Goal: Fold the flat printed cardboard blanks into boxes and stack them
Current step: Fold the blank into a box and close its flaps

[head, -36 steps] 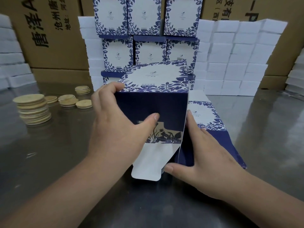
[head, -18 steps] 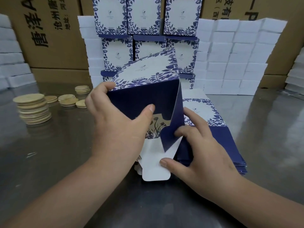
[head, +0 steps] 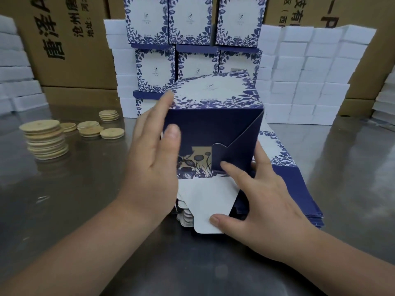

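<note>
The box (head: 213, 99) stands on the pile of blanks (head: 277, 150). The left hand (head: 154, 167) steadies its side and the right hand (head: 265, 199) presses the blue flap (head: 237, 146), both grips open-fingered. Seat that flap squarely before raising the white flap (head: 207, 195).

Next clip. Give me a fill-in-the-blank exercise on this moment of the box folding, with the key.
1. The right hand presses its index finger on the navy side flap of the box, and its thumb lies on the ___ tuck flap.
2. The left hand rests against the box's ___ side.
3. The finished boxes are stacked ___ the box being folded.

Missing words: white; left; behind.
</note>
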Tool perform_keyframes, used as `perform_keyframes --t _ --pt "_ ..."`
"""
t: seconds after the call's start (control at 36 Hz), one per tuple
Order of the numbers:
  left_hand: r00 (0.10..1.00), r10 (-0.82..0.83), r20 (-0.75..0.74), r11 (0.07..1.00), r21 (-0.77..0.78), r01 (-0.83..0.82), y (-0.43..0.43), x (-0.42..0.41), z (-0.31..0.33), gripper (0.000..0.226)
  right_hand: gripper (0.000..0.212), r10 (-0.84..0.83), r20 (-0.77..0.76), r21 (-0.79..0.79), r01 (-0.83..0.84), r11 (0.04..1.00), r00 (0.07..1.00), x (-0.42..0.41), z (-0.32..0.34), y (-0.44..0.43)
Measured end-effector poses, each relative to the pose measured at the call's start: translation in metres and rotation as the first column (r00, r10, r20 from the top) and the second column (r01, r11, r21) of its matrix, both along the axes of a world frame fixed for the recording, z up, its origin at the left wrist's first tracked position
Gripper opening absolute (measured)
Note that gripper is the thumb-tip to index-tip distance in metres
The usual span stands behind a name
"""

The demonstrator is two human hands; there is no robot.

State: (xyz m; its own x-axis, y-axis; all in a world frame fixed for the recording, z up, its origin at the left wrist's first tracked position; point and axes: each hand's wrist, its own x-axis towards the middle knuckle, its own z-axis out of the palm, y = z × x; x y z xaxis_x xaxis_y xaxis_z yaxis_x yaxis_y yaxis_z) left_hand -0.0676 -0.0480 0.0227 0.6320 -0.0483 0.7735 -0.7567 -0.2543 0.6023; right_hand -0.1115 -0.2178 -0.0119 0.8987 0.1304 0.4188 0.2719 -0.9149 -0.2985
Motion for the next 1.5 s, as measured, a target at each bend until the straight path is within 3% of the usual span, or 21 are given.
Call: perform_keyframes --t 0.06,0.11,0.17,0.36,0.44,0.5,0.64,0.81,0.89,1.03,1.17,1.36,1.5 --pt "0.987 -0.163 0.012 0.986 -0.044 0.163 0.002 0.003 0.0 0.048 0.096 -0.004 -0.002 0.023 0.004 1.0 1.0 -0.001 0.0 -0.002" --pt "0.927 -0.375 0.01 0.914 -0.164 0.372 0.002 0.003 0.001 0.055 0.097 -0.01 0.0 0.044 0.01 0.999 1.0 -0.002 0.001 -0.004" --pt "0.882 -0.471 0.022 0.861 -0.207 0.465 0.004 0.004 0.001 0.059 0.095 -0.015 0.005 0.069 0.015 0.998 1.0 -0.002 0.002 -0.005" --pt "0.959 -0.281 -0.027 0.957 0.063 0.282 0.004 0.006 -0.005 0.074 0.095 -0.002 0.016 0.112 0.001 0.994 1.0 -0.005 0.005 -0.007" --pt "0.982 -0.187 0.037 0.97 0.165 0.179 0.005 0.007 -0.004 0.072 0.088 0.026 0.024 0.131 -0.029 0.991 0.999 -0.005 0.007 -0.006" --pt "0.977 -0.199 0.075 0.962 0.207 0.18 0.005 0.007 -0.004 0.066 0.086 0.041 0.042 0.138 -0.046 0.989 0.998 -0.005 0.007 -0.006" --pt "0.916 -0.4 0.029 0.89 0.253 0.38 0.007 0.012 -0.007 0.063 0.093 0.023 0.077 0.147 -0.034 0.989 0.997 -0.002 0.005 -0.01" --pt "0.961 -0.273 0.034 0.92 0.302 0.25 0.01 0.018 -0.012 0.088 0.091 0.032 0.123 0.14 -0.049 0.989 0.992 -0.003 0.007 -0.01" --pt "0.969 -0.214 0.126 0.962 0.2 0.186 0.006 0.02 -0.016 0.076 0.095 0.03 0.1 0.125 -0.043 0.991 0.995 -0.005 0.006 -0.011" --pt "0.953 -0.146 0.265 0.988 0.084 0.128 0.002 0.023 -0.016 0.044 0.072 0.104 0.116 0.134 -0.12 0.984 0.988 -0.009 0.008 -0.01" --pt "0.964 0.039 0.262 0.971 0.217 -0.098 0.007 0.019 -0.011 0.025 0.061 0.12 0.134 0.156 -0.14 0.978 0.984 -0.009 0.006 -0.016" --pt "0.961 -0.131 0.243 0.915 0.403 0.023 0.008 0.016 -0.007 0.041 0.04 0.14 0.346 0.242 -0.233 0.942 0.928 -0.005 0.011 -0.022" --pt "0.944 -0.254 0.209 0.828 0.551 0.101 0.011 0.017 -0.006 0.062 0.039 0.109 0.422 0.278 -0.243 0.929 0.9 -0.004 0.013 -0.029"
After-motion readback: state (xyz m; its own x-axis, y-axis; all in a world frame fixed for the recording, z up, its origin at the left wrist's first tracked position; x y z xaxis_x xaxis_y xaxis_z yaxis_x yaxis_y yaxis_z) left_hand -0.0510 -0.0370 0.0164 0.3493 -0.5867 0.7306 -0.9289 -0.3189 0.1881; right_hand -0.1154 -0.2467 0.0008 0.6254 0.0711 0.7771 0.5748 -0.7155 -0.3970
